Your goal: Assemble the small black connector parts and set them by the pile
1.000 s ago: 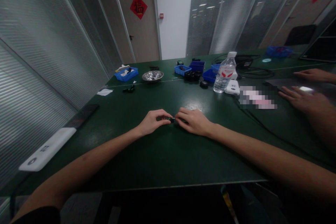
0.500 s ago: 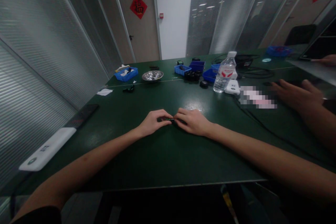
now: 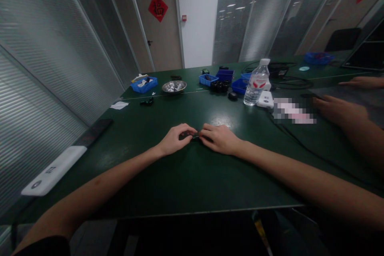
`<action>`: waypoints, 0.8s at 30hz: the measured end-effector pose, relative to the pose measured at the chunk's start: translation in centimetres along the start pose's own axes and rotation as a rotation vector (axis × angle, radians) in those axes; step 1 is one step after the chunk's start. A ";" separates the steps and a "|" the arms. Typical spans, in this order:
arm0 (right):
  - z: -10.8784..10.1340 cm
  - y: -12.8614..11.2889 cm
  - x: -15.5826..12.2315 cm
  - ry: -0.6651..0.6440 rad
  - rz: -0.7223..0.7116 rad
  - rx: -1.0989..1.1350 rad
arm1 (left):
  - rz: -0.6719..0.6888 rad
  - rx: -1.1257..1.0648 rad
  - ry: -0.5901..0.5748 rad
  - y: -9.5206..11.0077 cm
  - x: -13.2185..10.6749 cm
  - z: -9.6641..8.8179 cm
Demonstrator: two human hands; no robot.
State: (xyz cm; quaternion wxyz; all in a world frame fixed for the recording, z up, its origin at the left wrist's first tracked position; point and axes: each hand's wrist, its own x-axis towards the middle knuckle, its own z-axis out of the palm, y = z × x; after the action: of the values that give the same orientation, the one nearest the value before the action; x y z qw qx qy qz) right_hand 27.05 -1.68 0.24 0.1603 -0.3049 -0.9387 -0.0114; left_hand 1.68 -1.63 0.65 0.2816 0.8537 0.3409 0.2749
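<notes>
My left hand (image 3: 175, 139) and my right hand (image 3: 220, 138) rest close together on the dark green table (image 3: 180, 184), fingertips meeting. Both are curled in a pinch around a small dark part (image 3: 194, 137) held between them; its shape is too small and dim to make out. The part sits just above or on the table surface.
At the back stand blue bins (image 3: 144, 84), a metal bowl (image 3: 174, 86), black parts (image 3: 220, 86) and a water bottle (image 3: 255, 83). A white device (image 3: 54, 170) lies at the left edge. Another person's hands (image 3: 339, 110) work at the right, near cables.
My hands have stayed in place, with only slight finger movement on the small part. The other person's hands at the right have shifted about.
</notes>
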 end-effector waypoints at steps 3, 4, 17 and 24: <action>0.0 0.0 0.0 0.001 0.003 0.005 | -0.012 0.003 0.034 -0.2 -0.1 0.0; 0.0 0.1 -0.1 0.000 0.003 0.006 | -0.013 0.002 0.039 -0.2 -0.1 0.1; 0.1 0.1 -0.1 0.005 0.007 0.017 | -0.020 -0.028 0.048 -0.2 0.0 0.2; 0.2 0.2 -0.1 -0.012 0.010 0.012 | -0.144 -0.145 0.101 -1.4 0.2 -0.1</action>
State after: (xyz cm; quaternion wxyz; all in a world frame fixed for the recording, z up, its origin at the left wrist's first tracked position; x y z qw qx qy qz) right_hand 27.18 -1.56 0.03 0.1566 -0.3085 -0.9382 -0.0030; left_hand 1.17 -0.62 -0.17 0.3440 0.7896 0.3943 0.3205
